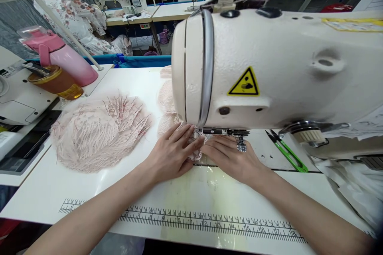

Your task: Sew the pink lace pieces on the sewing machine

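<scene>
Pink lace fabric (196, 152) lies under the needle area of a white sewing machine (263, 63). My left hand (172, 149) rests on the lace, its fingers stretched out and spread. To its right, my right hand (231, 155) lies low beneath the machine head, fingers extended towards the lace; their far parts are hidden by the machine. The two hands nearly meet at the fabric. More pale pink lace (166, 95) sits behind the left hand, partly covered by the machine head.
A heap of pink lace (98, 133) with loose threads lies at left. Green thread snips (289, 153) are at right. A pink bottle (66, 55) and an amber cup (55, 81) stand at back left. A printed ruler (209, 223) runs along the front. Co-workers sit beyond.
</scene>
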### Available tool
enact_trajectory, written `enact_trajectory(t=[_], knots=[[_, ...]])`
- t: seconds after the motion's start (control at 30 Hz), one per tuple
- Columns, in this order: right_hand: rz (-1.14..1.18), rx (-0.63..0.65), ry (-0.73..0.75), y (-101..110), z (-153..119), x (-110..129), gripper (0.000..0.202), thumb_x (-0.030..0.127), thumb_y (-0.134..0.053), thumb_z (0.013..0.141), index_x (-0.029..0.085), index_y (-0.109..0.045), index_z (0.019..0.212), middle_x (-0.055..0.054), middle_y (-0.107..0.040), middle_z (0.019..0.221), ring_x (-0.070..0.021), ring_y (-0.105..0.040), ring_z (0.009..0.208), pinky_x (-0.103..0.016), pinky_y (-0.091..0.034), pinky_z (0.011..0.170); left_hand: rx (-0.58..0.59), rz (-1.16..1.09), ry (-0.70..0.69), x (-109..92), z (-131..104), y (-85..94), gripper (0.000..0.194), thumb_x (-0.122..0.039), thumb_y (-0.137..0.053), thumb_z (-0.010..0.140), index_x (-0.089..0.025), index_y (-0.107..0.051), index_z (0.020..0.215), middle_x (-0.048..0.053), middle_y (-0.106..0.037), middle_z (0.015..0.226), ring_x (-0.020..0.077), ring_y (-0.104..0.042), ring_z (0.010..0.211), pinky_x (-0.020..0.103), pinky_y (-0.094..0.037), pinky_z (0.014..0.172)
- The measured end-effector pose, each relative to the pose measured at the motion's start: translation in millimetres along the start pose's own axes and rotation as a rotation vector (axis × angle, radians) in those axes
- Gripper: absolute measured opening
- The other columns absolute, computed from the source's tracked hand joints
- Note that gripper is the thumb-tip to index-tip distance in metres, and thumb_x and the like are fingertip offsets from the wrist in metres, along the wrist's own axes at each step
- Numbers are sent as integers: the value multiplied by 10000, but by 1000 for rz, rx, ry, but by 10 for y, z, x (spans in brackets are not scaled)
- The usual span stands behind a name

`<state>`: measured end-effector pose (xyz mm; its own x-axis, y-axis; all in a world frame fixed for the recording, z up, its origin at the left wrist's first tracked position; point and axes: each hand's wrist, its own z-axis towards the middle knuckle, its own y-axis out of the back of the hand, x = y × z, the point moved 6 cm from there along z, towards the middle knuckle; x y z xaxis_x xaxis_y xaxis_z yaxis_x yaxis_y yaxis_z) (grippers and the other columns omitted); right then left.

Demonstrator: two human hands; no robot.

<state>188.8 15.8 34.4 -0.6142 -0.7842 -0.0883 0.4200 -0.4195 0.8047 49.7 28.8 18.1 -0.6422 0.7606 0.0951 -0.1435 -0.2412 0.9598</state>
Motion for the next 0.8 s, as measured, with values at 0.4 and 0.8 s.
enact_trajectory(t=[0.4,0.8], knots=[[174,53,59,-119,-47,69,305,-59,-385,954,130,-616,1015,-26,-666,1042,-132,-604,1007,-319,-481,990,-157,-16,-118,-17,-35,146,221,-160,-432,976,-150,-644,1035,31,-684,1184,159,-609,1171,369,-446,1106],[124,127,6,-219,-20,63,261,-25,-474,946,168,-640,1004,-40,-663,1071,-149,-616,978,-307,-489,960,-155,-58,-56,43,-26,106,188,-124,-450,961,-97,-623,1030,95,-670,1203,181,-641,1120,360,-495,1065]])
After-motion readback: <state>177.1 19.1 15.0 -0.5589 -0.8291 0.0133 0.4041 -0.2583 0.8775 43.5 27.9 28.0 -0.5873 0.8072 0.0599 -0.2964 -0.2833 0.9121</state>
